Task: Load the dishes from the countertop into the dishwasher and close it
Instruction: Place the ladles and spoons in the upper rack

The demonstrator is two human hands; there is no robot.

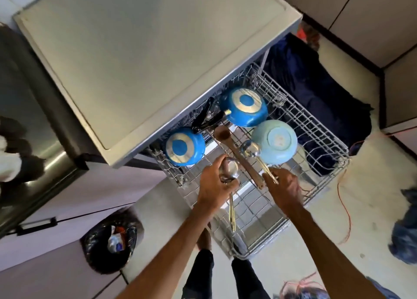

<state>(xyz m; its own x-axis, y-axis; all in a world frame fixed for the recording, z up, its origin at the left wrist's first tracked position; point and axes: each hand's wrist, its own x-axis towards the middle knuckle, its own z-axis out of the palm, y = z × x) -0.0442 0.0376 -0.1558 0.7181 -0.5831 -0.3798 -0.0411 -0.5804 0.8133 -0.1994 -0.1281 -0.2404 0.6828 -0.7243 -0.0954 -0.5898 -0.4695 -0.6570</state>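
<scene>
The pulled-out wire rack (pixel 316 127) carries two blue pans upside down, one (pixel 244 107) at its back edge and one (pixel 184 146) at its left edge, black handles toward the dishwasher. A pale blue bowl (pixel 275 142) lies upside down just right of them. A wooden spoon (pixel 239 154) lies slantwise mid-rack between a steel ladle (pixel 231 168), gripped by the left hand (pixel 216 186), and a second ladle (pixel 249 148), its handle pinched by the right hand (pixel 285 189)

No writing, brand or number can be read; the print on the packet (pixel 115 242) in the rubbish bag (pixel 99 262) is too blurred.
</scene>
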